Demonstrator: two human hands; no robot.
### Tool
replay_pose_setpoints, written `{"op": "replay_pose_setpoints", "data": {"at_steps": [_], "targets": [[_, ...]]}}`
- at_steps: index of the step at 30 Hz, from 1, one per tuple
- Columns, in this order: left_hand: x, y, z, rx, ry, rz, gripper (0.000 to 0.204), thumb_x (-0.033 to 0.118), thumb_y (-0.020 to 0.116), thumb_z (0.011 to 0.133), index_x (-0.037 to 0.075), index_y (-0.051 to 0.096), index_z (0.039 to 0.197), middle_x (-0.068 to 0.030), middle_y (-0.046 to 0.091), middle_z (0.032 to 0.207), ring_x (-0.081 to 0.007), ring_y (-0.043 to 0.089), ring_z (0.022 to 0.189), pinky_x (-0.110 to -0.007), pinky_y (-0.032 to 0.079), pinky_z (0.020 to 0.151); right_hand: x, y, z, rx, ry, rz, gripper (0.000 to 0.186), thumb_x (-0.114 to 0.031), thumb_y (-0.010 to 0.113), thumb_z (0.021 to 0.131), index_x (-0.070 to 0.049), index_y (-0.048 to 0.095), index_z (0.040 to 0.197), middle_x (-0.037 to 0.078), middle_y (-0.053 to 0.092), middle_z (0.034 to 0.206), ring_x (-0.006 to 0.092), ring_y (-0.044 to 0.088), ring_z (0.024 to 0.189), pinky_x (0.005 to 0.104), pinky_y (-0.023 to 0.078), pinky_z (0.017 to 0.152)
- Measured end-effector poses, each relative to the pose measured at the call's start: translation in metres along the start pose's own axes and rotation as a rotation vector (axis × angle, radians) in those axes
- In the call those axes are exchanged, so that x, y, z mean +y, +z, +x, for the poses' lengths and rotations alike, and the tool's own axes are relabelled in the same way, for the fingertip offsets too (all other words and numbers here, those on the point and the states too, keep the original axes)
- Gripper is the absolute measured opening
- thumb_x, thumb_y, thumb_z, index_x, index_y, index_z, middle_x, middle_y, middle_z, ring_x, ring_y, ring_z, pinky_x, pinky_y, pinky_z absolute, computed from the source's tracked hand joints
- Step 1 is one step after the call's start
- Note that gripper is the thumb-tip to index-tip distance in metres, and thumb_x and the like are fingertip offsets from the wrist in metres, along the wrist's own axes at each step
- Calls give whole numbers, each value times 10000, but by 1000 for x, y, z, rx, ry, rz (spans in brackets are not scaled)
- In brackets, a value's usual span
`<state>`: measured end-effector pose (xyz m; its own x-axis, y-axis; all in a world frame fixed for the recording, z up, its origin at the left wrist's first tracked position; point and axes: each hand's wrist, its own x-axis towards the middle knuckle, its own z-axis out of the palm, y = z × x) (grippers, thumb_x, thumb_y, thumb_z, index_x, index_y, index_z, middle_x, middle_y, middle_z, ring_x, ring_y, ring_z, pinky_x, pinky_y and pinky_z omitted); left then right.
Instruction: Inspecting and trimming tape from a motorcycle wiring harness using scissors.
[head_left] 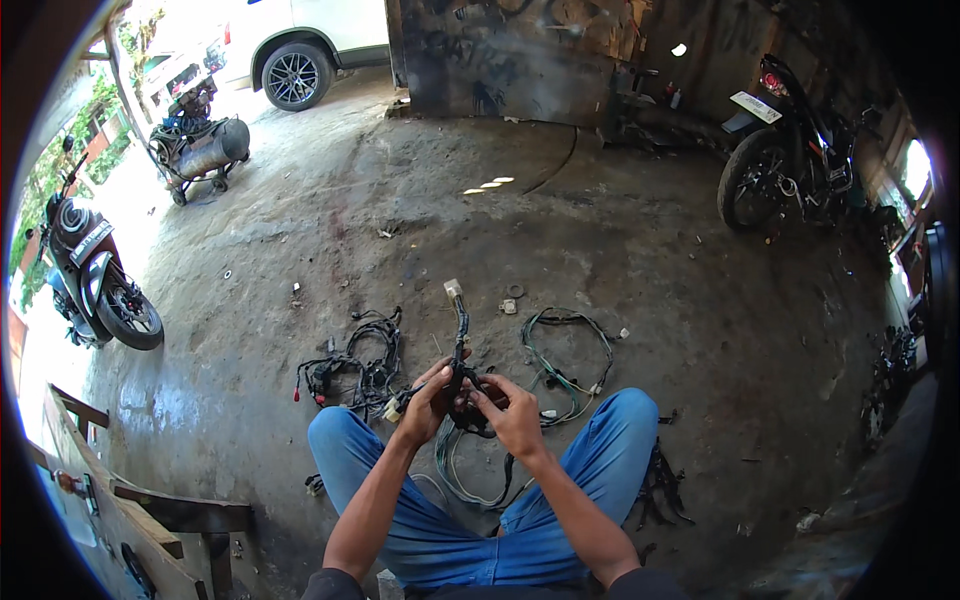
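Wiring harness (461,345), floppy and light, sits between his knees with left hand (428,402) and right hand (512,415) both clenched on its taped trunk, probably the safest spot to hold.

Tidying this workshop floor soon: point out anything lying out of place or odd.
Tangled black wire harnesses and a green-and-black looped wire bundle lie loose on the stained concrete floor, with small parts scattered nearby. Both hands, left hand and right hand, grip another black wire harness.
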<state>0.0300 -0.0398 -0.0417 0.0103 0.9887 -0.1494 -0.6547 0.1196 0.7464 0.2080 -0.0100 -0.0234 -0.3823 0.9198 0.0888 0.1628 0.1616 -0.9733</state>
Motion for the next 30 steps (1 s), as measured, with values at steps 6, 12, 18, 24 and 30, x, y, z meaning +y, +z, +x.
{"op": "replay_pose_setpoints", "data": {"at_steps": [6,12,18,24,30], "targets": [[-1,-16,6,-28,-38,10,480,286,506,1068,-1,478,1451,-5,561,878,-52,425,666,-199,346,594,26,4,5,30,-85,29,242,-147,695,943,-5,698,1139,112,709,970,221,702,852,318,538,763],[4,-8,3,-9,-58,82,441,257,595,1025,5,549,1383,36,513,835,-19,396,660,-183,308,563,11,-2,2,49,-119,-62,214,-139,695,930,2,716,1090,112,704,977,232,705,846,324,536,737],[10,5,-4,58,44,375,398,219,676,969,13,616,1304,66,542,797,-12,416,641,-187,293,554,10,-1,-1,78,-234,-92,197,-96,720,904,-19,733,1085,107,697,940,219,702,818,328,546,710],[4,0,-4,53,73,419,394,173,643,962,-4,604,1312,65,533,774,-12,418,623,-194,306,550,12,-3,-2,133,-351,-205,206,-71,731,898,-43,738,1102,97,692,898,206,691,775,319,546,674],[-6,-9,0,-45,189,459,478,252,522,1012,-7,516,1414,-45,663,1044,-52,517,731,-208,413,660,7,-1,-7,162,-369,-166,209,-72,751,879,-27,732,1082,106,696,877,195,677,738,307,521,655]]}}
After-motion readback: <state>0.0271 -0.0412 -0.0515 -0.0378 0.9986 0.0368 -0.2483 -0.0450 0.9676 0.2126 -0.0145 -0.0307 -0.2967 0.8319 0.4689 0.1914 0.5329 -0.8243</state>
